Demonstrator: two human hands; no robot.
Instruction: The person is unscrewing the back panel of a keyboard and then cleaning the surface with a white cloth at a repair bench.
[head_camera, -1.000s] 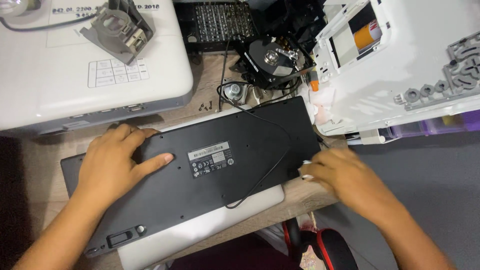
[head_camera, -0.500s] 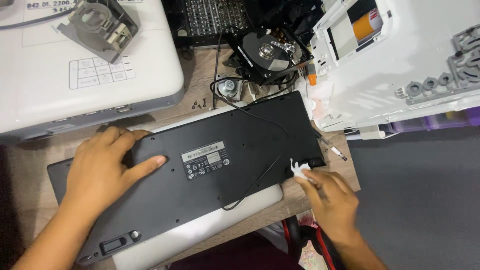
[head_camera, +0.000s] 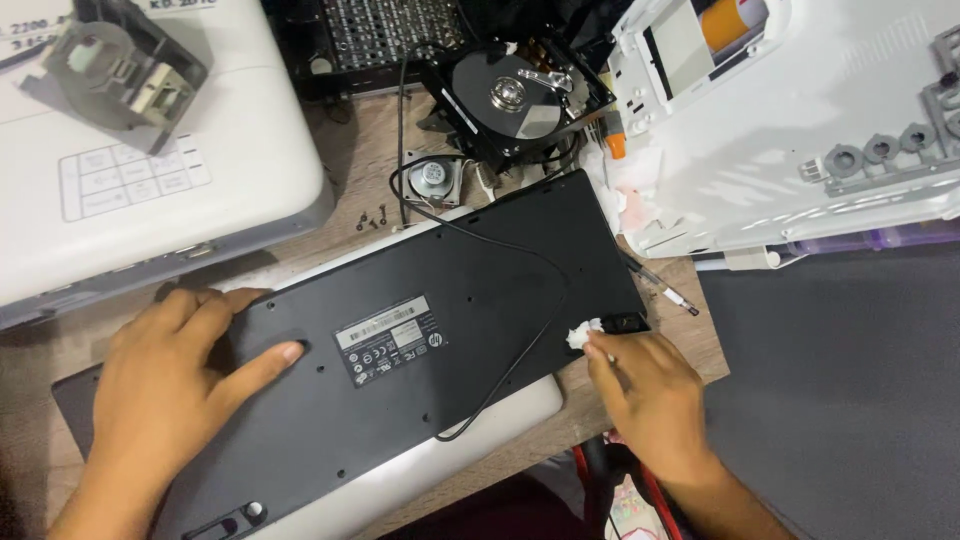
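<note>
Keyboard (head_camera: 420, 350): black, lying face down across the wooden table (head_camera: 350, 200), its label side up; it rests on a pale grey flat device (head_camera: 480, 440) that shows at its near edge.
Cable: I see a thin black cord (head_camera: 520, 330) looping over the keyboard's back.
Left hand (head_camera: 170, 385): I have it spread flat, palm down, pressing on the left part of the keyboard, thumb stretched to the right.
Right hand (head_camera: 650, 390): fingertips pressed together, pinching a small white wad (head_camera: 580, 335) at the keyboard's right near corner.
Far left: white printer-like machine (head_camera: 150, 200) with a grey mechanical part (head_camera: 120, 80) on top.
Far centre: opened hard disk drive (head_camera: 520, 95), platter showing; small round speaker (head_camera: 432, 180) just to its left.
Far right: white plastic housing (head_camera: 800, 120) with grey gears (head_camera: 880, 150).
Right edge of table: slim pen-like tool (head_camera: 660, 285), near the keyboard's corner.
</note>
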